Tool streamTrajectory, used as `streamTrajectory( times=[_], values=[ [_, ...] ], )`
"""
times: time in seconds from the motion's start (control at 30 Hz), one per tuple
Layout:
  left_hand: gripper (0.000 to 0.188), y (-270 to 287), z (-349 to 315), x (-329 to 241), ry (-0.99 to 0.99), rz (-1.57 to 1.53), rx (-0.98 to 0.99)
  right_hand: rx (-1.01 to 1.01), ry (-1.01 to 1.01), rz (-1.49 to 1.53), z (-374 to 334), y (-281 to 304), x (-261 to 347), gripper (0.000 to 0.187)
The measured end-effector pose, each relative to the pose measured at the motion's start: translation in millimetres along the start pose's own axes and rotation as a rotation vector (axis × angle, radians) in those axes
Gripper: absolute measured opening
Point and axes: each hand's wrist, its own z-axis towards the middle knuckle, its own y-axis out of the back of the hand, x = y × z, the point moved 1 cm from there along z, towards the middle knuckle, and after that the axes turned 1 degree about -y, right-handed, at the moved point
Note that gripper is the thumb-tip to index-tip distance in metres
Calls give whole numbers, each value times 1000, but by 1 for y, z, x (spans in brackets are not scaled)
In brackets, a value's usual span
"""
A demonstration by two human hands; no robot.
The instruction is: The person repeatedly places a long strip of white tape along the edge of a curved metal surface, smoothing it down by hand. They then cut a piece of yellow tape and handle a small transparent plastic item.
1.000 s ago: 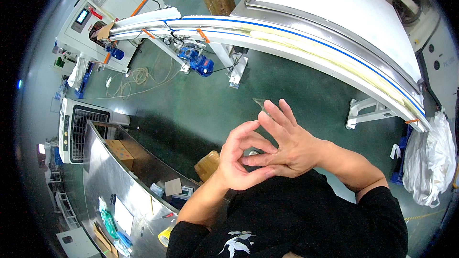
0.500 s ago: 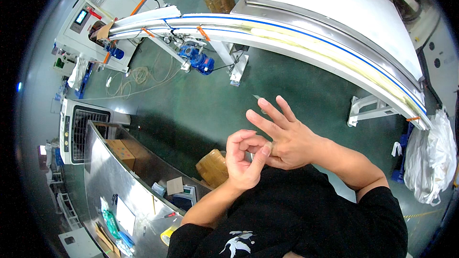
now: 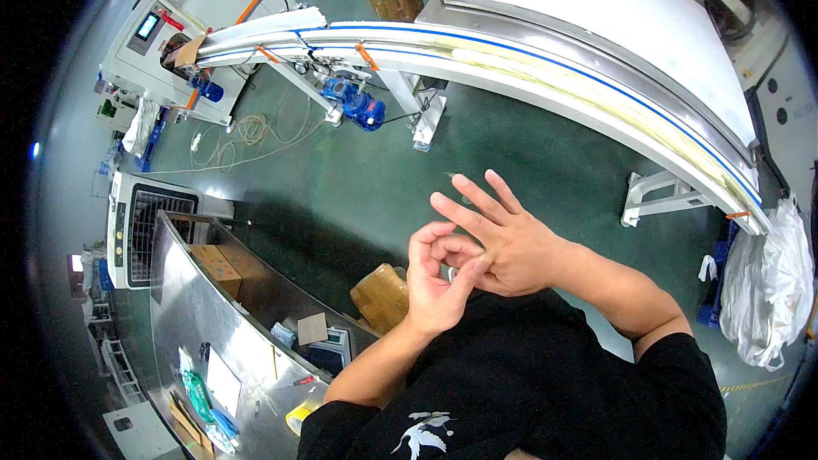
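In front of my chest, my left hand (image 3: pixel 439 277) is closed, its thumb and index finger pinched together against my right hand (image 3: pixel 515 247). Three fingers of my right hand stretch out and spread. Its thumb and index finger fold in where the two hands meet, partly hidden there. Whatever lies in the pinch is too small to make out. A thin, see-through sliver (image 3: pixel 451 175) shows by the right fingertips; I cannot tell what it is.
A long conveyor (image 3: pixel 545 60) curves across the far side, with a blue motor (image 3: pixel 362 108) beneath it. At left stands a metal table (image 3: pixel 183 290) bearing tools and bags. Near it are a cardboard box (image 3: pixel 381 296) and a white cooler (image 3: pixel 122 230). White plastic bags (image 3: pixel 763 281) hang at right.
Both hands shift slightly, the right fingertips moving a little to the left. The see-through sliver shows less than before. The hands stay joined.
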Motion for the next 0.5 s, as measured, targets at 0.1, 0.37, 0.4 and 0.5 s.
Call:
streamTrajectory(
  times=[0.1, 0.37, 0.4, 0.5],
  values=[
    [40, -3, -1, 3, 48, -9, -67, -27, -11, 22, -1, -4, -3, 36],
    [33, -11, -7, 20, 183, -308, -268, -45, -14, -184, -3, -17, -2, 34],
    [33, -11, -7, 21, 172, -280, -261, -41, -9, -209, -4, -18, -2, 33],
    [34, -12, -6, 18, 173, -193, -232, -75, -6, -251, -5, -21, -4, 35]
  ],
)
